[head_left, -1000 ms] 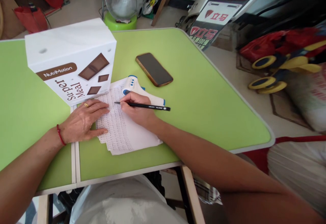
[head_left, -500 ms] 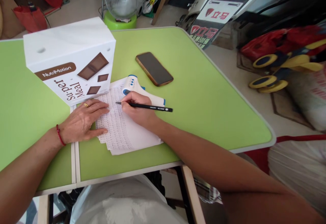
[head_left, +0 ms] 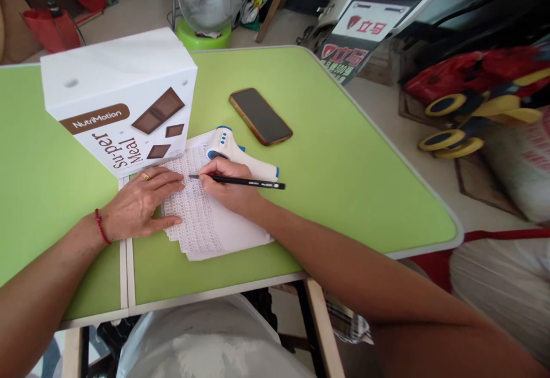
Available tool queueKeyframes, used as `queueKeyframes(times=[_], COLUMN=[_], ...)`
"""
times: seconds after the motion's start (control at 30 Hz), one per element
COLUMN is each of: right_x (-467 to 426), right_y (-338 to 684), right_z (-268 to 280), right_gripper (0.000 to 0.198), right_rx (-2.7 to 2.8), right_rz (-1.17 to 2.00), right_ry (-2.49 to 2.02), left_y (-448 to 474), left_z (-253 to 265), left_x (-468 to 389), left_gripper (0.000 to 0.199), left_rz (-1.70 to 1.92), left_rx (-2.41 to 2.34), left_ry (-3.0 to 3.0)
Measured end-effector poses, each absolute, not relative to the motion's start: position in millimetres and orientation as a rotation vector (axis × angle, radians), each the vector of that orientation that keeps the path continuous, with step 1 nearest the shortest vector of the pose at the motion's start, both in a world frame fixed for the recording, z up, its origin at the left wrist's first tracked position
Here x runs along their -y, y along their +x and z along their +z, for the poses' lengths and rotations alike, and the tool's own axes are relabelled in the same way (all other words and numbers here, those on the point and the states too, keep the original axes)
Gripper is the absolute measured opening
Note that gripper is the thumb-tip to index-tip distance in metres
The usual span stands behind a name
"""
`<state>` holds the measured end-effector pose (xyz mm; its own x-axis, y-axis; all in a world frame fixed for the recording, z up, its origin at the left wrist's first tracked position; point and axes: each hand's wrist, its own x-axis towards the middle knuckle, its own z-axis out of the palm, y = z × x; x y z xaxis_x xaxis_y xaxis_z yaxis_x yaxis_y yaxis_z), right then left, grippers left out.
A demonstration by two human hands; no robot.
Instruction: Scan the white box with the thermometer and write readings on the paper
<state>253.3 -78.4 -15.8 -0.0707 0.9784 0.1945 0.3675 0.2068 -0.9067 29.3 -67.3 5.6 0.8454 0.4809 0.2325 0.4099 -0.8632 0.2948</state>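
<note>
My right hand (head_left: 230, 186) pinches a black pen (head_left: 253, 182), its tip at the written rows on a stack of paper (head_left: 232, 232). The sheets are covered in dense handwriting on the left and are blank on the right. My left hand (head_left: 140, 203) lies flat with fingers stretched over the left edge of the paper, holding nothing. Just beyond my right hand lies a white and blue infrared thermometer (head_left: 247, 158), partly hidden by that hand. A white NutriMotion box (head_left: 124, 109) stands behind my left hand, against the top of the sheets.
A phone (head_left: 261, 115) in a brown case lies beyond the thermometer on the green table (head_left: 365, 195). Past the table's far edge are a fan (head_left: 210, 0) on a green stool and the rear of a scooter (head_left: 365, 20). A yellow-wheeled object (head_left: 451, 137) sits at right.
My right hand and the pen have shifted slightly left across the paper. The left hand stays where it was.
</note>
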Motion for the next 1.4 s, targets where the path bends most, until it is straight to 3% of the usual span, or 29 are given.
queueKeyframes(times=[1.4], right_x=[77.2], right_y=[254.8], right_z=[-16.3], right_gripper=[0.005], right_rx=[1.584], right_rz=[0.814], right_ry=[-1.362], left_y=[28.9], left_z=[6.4], left_x=[67.3], left_gripper=[0.054], left_rz=[0.428], left_rx=[-0.702], left_ry=[2.745])
